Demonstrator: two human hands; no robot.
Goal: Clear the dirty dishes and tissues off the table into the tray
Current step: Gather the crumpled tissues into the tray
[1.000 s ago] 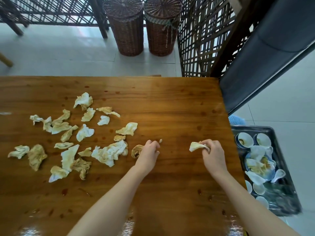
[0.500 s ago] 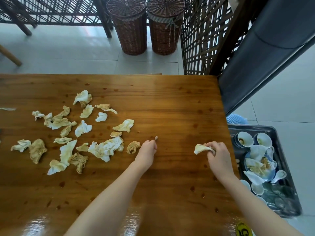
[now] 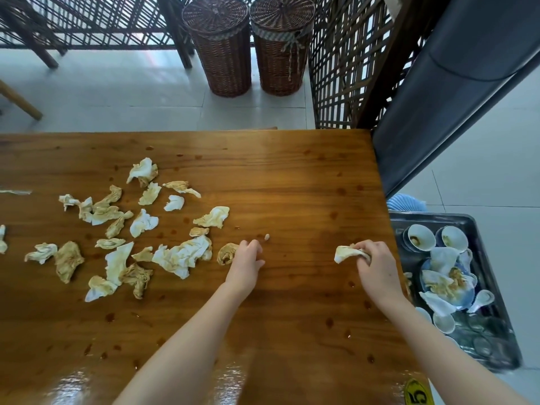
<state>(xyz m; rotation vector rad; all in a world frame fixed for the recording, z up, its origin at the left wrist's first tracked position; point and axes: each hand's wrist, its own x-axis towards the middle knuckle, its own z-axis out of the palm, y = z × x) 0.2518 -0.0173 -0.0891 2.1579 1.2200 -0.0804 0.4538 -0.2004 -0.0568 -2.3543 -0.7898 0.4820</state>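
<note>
Several stained, crumpled tissues [image 3: 125,229] lie scattered over the left half of the wooden table [image 3: 292,176]. My right hand [image 3: 377,264] grips one crumpled tissue [image 3: 346,253] near the table's right edge. My left hand [image 3: 245,264] rests on the table with fingers loosely curled, right beside a small brown-stained tissue [image 3: 226,253]. A tiny scrap [image 3: 266,237] lies just beyond its fingertips. The dark tray [image 3: 496,287] sits low to the right of the table, holding white bowls, spoons, glasses and used tissues.
Two wicker baskets [image 3: 248,45] stand on the floor beyond the table, beside a dark lattice screen [image 3: 344,68]. A grey padded panel [image 3: 455,83] slants at the right. Sauce spots dot the tabletop. A yellow tag [image 3: 416,394] marks the near right corner.
My right hand has carried its tissue a little to the right, towards the tray side. My left hand has stayed beside the small stained tissue.
</note>
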